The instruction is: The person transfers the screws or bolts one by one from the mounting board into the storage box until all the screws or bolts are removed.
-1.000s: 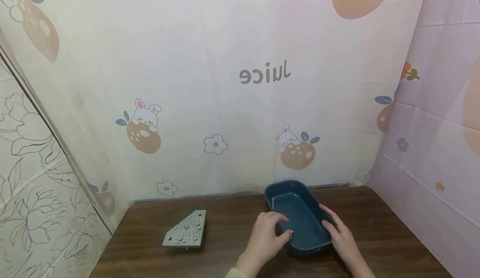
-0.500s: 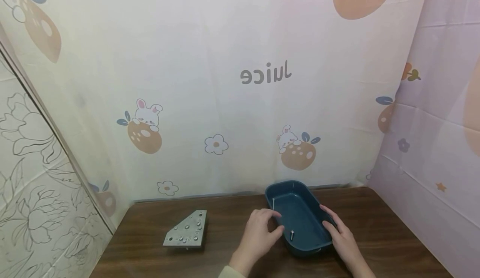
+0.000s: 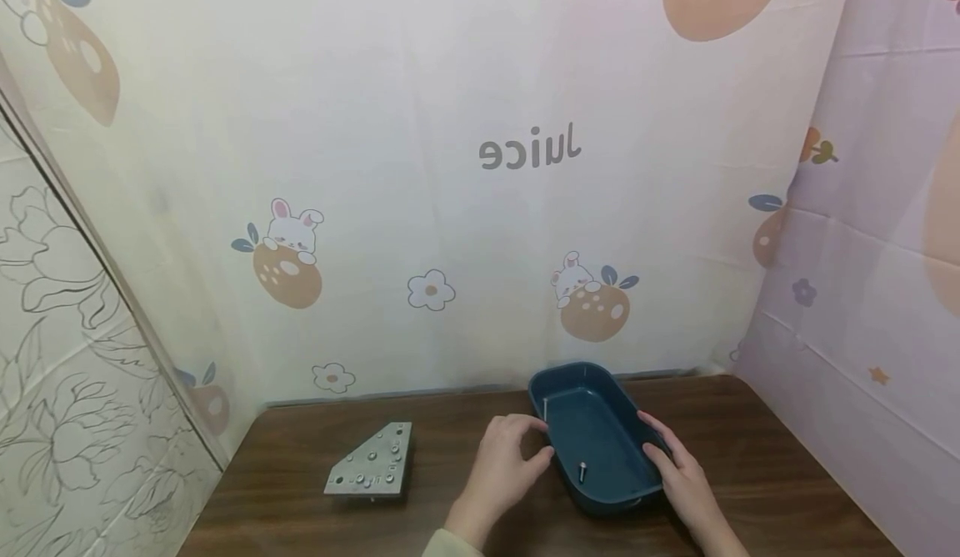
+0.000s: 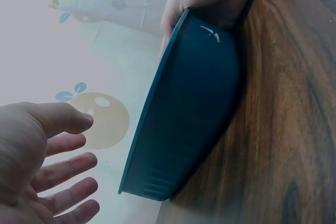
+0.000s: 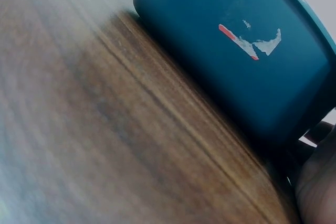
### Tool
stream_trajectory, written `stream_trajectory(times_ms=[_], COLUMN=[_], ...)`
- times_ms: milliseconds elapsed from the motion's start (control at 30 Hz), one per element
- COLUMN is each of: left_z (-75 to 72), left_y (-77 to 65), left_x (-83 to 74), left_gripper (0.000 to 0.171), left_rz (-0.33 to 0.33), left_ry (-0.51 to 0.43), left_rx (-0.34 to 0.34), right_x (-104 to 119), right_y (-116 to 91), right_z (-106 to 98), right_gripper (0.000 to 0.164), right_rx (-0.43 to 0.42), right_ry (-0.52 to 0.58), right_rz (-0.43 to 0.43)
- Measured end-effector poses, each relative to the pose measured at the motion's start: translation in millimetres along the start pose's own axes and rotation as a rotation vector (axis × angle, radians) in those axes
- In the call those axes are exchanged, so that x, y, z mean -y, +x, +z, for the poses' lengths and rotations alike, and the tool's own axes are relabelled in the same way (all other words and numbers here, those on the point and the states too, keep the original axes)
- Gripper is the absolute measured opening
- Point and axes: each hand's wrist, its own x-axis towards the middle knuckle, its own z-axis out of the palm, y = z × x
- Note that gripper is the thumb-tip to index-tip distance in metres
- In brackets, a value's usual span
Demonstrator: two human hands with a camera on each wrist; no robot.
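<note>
A dark blue rectangular tray (image 3: 607, 449) stands on the table, angled away from me. Inside, near its front left corner, lies a small metal bolt (image 3: 582, 472). My right hand (image 3: 686, 486) grips the tray's right side, thumb by the inner rim and fingers along the outside. The right wrist view shows only part of this hand (image 5: 320, 182) beside the tray's end wall. Just left of the tray hovers my left hand (image 3: 498, 469), thumb and fingers spread apart and holding nothing. In the left wrist view its fingers (image 4: 65, 174) are apart from the tray wall.
A grey metal plate (image 3: 371, 461) with a slanted edge and several bolts in it lies on the wooden table (image 3: 450, 424) at the left. A thin pale upright streak shows at the tray's left inner wall; its kind is unclear. A patterned curtain (image 3: 480, 232) hangs behind.
My left hand has let go of the bolt, which now lies in the tray, and has drawn back to the left over the rim. The right hand has stayed on the tray.
</note>
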Motion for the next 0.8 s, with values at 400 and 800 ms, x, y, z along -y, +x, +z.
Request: stream_trajectory(times_ms=[400, 800], left_z=[-11.5, -36.8], left_y=[-8.2, -17.4], left_x=[13.9, 30.7], left_gripper=[0.022, 0.026], left_rz=[0.061, 0.065], left_ry=[0.019, 0.077], left_rx=[-0.041, -0.089], right_x=[-4, -2], right_y=[0, 1], right_z=[3, 1], right_gripper=[0.055, 0.056], right_rx=[-0.003, -0.003], right_ry=[-0.001, -0.001], right_rz=[0.0, 0.015])
